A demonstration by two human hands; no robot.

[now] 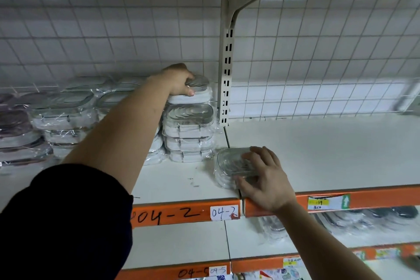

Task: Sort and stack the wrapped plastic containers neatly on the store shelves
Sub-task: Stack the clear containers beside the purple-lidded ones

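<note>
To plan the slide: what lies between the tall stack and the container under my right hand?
Only a sliver of bare shelf, in the head view.

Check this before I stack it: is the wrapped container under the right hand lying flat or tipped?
Flat: the wrapped container lies ridged face up on the shelf, with the right hand resting on top.
</note>
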